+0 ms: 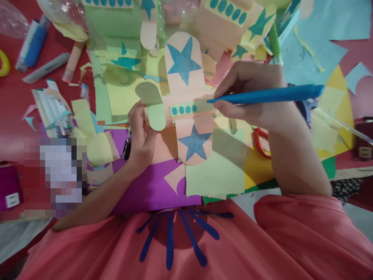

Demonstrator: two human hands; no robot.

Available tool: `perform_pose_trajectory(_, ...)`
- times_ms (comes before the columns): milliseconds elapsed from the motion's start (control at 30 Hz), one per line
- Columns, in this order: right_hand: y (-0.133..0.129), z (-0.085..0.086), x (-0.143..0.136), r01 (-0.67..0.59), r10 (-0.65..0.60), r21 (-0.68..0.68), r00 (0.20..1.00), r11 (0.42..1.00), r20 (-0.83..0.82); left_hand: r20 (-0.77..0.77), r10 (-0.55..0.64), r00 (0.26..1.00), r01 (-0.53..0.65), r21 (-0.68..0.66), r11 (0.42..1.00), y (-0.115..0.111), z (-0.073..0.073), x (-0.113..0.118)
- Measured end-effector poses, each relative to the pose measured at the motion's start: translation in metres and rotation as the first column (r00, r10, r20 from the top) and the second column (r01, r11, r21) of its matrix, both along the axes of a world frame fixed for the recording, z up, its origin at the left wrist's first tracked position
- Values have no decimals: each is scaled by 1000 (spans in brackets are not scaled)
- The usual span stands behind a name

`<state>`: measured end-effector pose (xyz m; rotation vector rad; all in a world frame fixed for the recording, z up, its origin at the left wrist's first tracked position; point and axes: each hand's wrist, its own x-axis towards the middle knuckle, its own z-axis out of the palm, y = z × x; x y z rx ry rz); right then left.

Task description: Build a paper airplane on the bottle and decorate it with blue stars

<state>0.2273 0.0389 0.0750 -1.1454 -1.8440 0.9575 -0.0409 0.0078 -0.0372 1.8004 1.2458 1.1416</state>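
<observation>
My right hand grips a blue pen, its tip at the right part of a pale green strip that bears several blue dots. The strip lies along the body of a peach paper airplane. Blue stars mark both of the plane's rounded wings, one pointing away from me and one towards me. At the left end, pale green rounded tail pieces stick out. My left hand pinches the plane by this tail end, thumb below and fingers curled behind.
More decorated paper pieces lie at the back. Markers and a glue stick rest at the left. Red-handled scissors sit partly behind my right forearm. Coloured sheets and scraps, such as a purple sheet, cover the red table.
</observation>
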Motion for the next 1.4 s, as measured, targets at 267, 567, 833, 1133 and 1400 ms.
perform_pose_trajectory(267,2,-16,-4,-15,15,-17,1000,1000,5,-30,-14,999,14,17,1000,-1,3,-2)
perform_pose_trajectory(567,3,-17,-4,-27,27,-43,1000,999,-6,-35,23,999,-21,38,999,-1,2,1)
perform_pose_trajectory(833,2,-17,-1,-41,40,-87,999,995,-12,-22,18,1000,-16,83,996,-1,-1,2)
perform_pose_trajectory(1133,0,-20,-6,25,-25,8,999,1000,21,-62,29,998,-26,60,998,-2,1,-3)
perform_pose_trajectory(1400,0,-20,-6,41,-40,-8,996,999,82,-18,19,1000,-18,32,999,-1,-3,-2)
